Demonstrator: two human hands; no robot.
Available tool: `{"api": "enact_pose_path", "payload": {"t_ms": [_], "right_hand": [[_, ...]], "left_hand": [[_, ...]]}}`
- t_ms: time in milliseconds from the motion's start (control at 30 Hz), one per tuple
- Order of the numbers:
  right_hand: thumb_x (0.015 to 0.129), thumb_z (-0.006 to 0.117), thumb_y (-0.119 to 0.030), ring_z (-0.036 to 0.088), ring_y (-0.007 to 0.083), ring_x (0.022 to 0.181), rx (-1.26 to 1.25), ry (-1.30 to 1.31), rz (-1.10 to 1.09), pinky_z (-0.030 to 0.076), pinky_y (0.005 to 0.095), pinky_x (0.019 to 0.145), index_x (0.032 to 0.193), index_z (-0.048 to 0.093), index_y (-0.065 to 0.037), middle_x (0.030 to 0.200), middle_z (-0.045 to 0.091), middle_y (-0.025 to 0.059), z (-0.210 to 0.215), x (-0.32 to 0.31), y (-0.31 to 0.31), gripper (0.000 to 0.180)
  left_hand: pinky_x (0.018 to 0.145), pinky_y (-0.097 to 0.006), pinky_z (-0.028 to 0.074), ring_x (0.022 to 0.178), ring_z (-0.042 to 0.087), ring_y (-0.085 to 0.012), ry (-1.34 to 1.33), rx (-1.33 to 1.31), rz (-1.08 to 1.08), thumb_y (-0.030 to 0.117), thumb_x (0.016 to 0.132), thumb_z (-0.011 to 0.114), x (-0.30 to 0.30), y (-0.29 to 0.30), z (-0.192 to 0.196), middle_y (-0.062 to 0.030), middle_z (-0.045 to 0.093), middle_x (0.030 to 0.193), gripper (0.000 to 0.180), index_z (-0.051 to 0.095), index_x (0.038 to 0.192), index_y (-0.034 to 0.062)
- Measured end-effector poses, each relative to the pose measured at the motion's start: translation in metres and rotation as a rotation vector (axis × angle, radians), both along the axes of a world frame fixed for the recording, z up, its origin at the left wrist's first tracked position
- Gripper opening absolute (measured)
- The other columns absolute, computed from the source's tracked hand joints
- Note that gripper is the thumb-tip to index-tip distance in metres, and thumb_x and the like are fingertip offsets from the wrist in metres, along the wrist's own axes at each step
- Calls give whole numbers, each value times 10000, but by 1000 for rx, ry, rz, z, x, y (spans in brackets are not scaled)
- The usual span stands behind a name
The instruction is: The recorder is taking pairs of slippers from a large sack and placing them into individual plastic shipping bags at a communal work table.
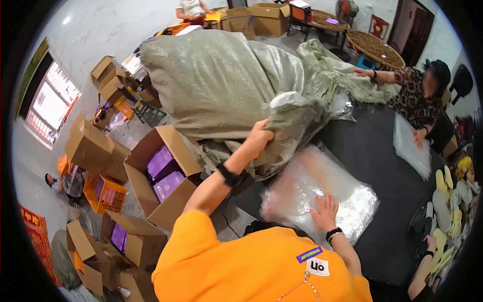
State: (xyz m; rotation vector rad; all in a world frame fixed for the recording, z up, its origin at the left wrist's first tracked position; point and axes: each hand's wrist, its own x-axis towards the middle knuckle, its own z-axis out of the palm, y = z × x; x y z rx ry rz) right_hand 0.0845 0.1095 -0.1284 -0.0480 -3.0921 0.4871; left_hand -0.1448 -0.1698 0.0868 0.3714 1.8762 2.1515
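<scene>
**Head view: sack gripped, bags pressed flat**

The sack (216, 80) is gripped at its bunched edge by the left hand (259, 138); the fingers are curled tightly over the material, and most of the bulk is spread ahead of them and to their left. By the right hand (327, 214), the bags (312, 176) are pressed against the table (367, 136); the fingers are laid flat and slightly spread, with nothing seen clasped.

As judged from how things lie, part of the work is done: one stack is laid out beneath and around the right fingers, and a second stack (407, 143) is placed well to their right, under the hand of a co-worker (415, 98). The sack, by its bulk, seems largely left to be dealt with; what is held inside is hidden and cannot be told. Beyond the left fingers, to their right, loose cloth (322, 60) is reached by the co-worker's other hand. To their left, purple boxes (171, 186) are held in a carton (178, 146), untouched by either hand.
</scene>
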Motion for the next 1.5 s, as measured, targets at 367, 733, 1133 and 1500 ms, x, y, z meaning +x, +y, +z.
{"api": "enact_pose_path", "payload": {"t_ms": [367, 733, 1133, 1500], "right_hand": [[814, 480, -479, 142, 327, 1311, 5, -18, 8, 50, 551, 1025, 1319, 350, -184, 1410, 202, 146, 6, 6, -6, 599], [829, 458, -484, 121, 313, 1322, 23, -15, -5, 35, 537, 1036, 1350, 301, -223, 1431, 162, 132, 6, 8, -7, 604], [834, 435, -498, 117, 314, 1325, 32, -74, -27, 49, 545, 1030, 1351, 303, -197, 1424, 176, 148, 12, 4, -5, 613], [808, 570, -353, 299, 305, 1250, -487, 68, -185, 235, 439, 1014, 1275, 416, -148, 1329, 348, 150, 55, 17, -5, 532]], "left_hand": [[789, -348, 439, 881, 534, -213, -13, 428, 251, 84, 737, 517, -56, -72, 94, -99, 566, 952, 270, 561, 991, 6], [828, -348, 423, 996, 506, -213, -39, 177, 318, 45, 805, 512, -67, -78, 68, -101, 524, 1101, 494, 346, 1270, 43], [895, -379, 395, 1029, 505, -320, 1286, -692, 205, -61, 687, 480, 0, 1, 66, -161, 529, 1124, 499, 496, 1171, 60], [959, -554, 273, 1267, 159, -465, 393, -1402, -265, 255, 697, 645, 1, 65, -128, -218, 39, 1436, 913, 67, 1399, 176]]}}
